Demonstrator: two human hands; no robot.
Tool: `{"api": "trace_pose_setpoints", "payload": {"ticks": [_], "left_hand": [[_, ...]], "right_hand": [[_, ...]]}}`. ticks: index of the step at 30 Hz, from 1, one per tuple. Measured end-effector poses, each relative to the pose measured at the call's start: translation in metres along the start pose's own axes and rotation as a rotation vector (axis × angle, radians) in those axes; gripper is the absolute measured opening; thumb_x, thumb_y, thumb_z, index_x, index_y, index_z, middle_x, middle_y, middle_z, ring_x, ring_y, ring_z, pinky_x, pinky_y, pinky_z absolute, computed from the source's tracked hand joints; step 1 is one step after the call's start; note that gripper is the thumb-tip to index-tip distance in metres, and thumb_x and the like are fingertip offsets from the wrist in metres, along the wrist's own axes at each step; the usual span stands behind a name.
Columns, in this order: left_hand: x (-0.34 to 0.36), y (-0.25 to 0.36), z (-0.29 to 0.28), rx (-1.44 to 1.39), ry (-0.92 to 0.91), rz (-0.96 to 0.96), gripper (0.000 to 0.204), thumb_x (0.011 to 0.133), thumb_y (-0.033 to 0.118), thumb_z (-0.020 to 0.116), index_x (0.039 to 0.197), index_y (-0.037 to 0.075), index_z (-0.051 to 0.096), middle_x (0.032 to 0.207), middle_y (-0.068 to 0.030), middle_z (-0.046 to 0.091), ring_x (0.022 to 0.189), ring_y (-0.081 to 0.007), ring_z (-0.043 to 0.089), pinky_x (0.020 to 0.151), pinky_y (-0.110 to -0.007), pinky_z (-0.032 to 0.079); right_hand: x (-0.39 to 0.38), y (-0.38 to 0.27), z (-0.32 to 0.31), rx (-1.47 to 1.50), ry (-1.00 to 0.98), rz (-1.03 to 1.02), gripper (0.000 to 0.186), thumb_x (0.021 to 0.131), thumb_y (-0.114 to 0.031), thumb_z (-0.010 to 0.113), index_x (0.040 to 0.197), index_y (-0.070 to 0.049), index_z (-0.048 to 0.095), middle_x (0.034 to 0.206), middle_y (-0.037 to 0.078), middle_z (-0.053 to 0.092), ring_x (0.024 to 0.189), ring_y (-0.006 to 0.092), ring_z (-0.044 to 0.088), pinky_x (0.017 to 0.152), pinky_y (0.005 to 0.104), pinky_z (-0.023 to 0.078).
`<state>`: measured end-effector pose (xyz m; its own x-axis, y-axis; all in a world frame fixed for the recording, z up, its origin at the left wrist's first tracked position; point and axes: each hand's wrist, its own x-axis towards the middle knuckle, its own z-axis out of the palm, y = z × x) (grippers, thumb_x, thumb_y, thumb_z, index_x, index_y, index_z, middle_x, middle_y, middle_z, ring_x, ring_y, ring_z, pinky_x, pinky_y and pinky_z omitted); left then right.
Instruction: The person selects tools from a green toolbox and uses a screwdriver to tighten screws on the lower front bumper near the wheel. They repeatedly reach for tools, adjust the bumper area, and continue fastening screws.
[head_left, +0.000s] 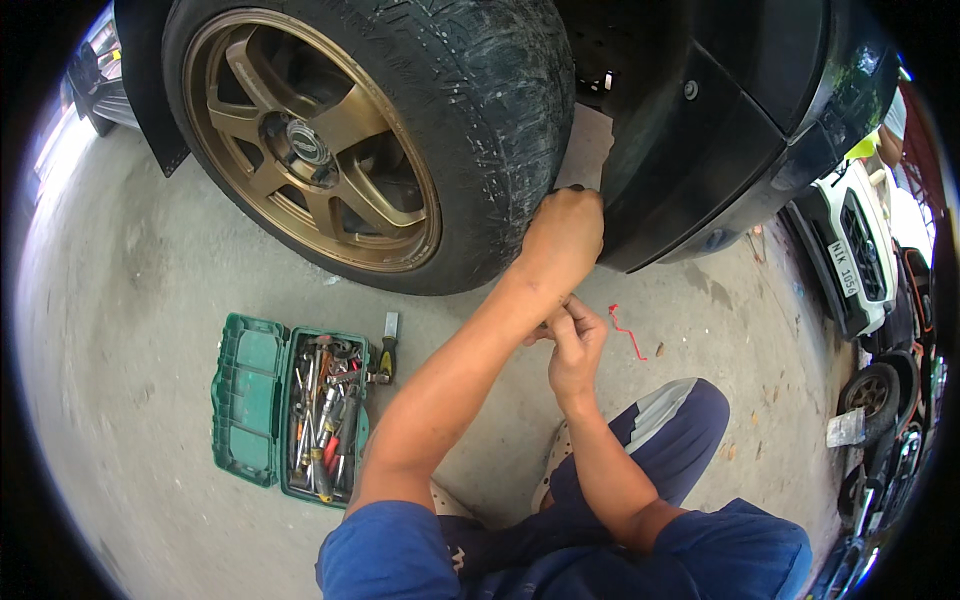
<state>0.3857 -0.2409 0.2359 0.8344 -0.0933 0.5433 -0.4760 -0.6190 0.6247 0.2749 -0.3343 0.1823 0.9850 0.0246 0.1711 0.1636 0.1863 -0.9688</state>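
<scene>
My left hand [565,228] reaches up between the black tyre [500,120] and dark body panel [700,150], fingers curled at the lower end of a pale pinkish-grey flat piece [585,145]; its exact grip is hidden. Just below, my right hand [575,345] has bent, closed fingers, partly behind my left wrist; what they hold is unclear. A bronze six-spoke wheel [262,120] fills the upper left. On the concrete lie an open green toolbox [245,390] full of assorted tools, a scraper-like tool with a yellow-black handle [388,357], and a thin red piece [629,332].
A white vehicle [842,195] stands at the right, with a loose wheel [870,395] and a translucent container [845,428] near it. A person's arm [888,147] shows behind the car. My bent right knee [690,420] is low at right, above the concrete floor [130,330].
</scene>
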Motion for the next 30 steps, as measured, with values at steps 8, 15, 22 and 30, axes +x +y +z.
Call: {"api": "trace_pose_setpoints", "payload": {"ticks": [8, 15, 22, 30], "left_hand": [[0.007, -0.001, -0.004, -0.017, -0.065, -0.030, 0.009, 0.078, -0.006, 0.069, 0.086, -0.007, 0.073, 0.089, -0.0297, 0.073, 0.089, -0.0467, 0.075, 0.080, -0.050, 0.061], [-0.002, -0.001, -0.001, 0.020, -0.003, 0.030, 0.013, 0.077, -0.009, 0.068, 0.087, -0.006, 0.074, 0.094, -0.0283, 0.073, 0.091, -0.0460, 0.074, 0.080, -0.050, 0.061], [-0.006, -0.004, -0.001, 0.021, 0.013, 0.095, 0.018, 0.081, -0.005, 0.064, 0.096, -0.006, 0.075, 0.098, -0.0257, 0.073, 0.095, -0.0441, 0.074, 0.082, -0.050, 0.061], [-0.012, 0.006, -0.008, 0.182, -0.084, -0.065, 0.043, 0.073, -0.008, 0.066, 0.114, -0.001, 0.076, 0.115, -0.0259, 0.074, 0.108, -0.0434, 0.072, 0.095, -0.049, 0.058]], "right_hand": [[0.012, 0.022, -0.016, -0.110, -0.064, -0.052, 0.032, 0.101, -0.021, 0.070, 0.086, 0.007, 0.071, 0.084, 0.008, 0.068, 0.074, 0.0141, 0.066, 0.060, 0.0280, 0.054], [0.043, 0.090, -0.053, -0.405, -0.068, -0.194, 0.021, 0.100, -0.014, 0.069, 0.102, 0.007, 0.070, 0.098, 0.012, 0.069, 0.083, 0.0173, 0.066, 0.073, 0.0295, 0.053], [0.123, 0.119, -0.062, -0.632, -0.006, -0.366, 0.036, 0.092, -0.018, 0.074, 0.122, 0.001, 0.066, 0.114, 0.020, 0.072, 0.101, 0.0300, 0.069, 0.088, 0.0409, 0.052], [0.093, 0.124, -0.047, -0.696, -0.014, -0.328, 0.045, 0.093, -0.029, 0.071, 0.128, -0.001, 0.065, 0.133, 0.025, 0.068, 0.123, 0.0444, 0.063, 0.102, 0.0485, 0.050]]}}
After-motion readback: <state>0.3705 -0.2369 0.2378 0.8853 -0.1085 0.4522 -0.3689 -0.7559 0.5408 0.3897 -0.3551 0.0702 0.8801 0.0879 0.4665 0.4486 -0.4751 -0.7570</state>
